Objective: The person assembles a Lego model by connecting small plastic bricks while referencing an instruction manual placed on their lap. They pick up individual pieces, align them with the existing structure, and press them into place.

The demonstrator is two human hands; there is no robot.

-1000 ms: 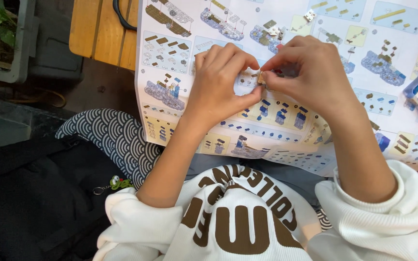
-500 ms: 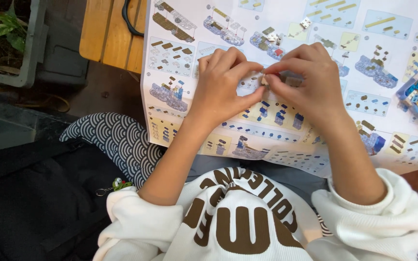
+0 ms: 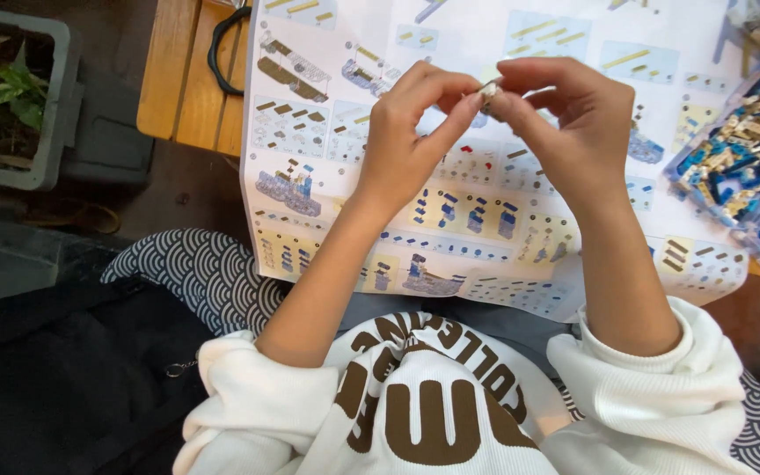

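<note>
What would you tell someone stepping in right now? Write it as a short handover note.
Left hand and right hand: fingertips of both meet on a small pale brick piece, held above the instruction sheet.
Sheet lies spread over the wooden table edge and the lap.
Loose bricks, mostly blue and tan, sit in the clear tray at right.
Done: piece picked and in hand.
Left: no finished model in view; whether the piece is joined cannot be told.

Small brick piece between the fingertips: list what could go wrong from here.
1. The small pale piece is pinched only by the fingertips of the left hand and right hand, above the instruction sheet; a slip could send it to the floor.
2. The sheet overhangs the wooden table onto the lap, so it may slide.
3. The right forearm is near the tray of bricks and might nudge it.
</note>
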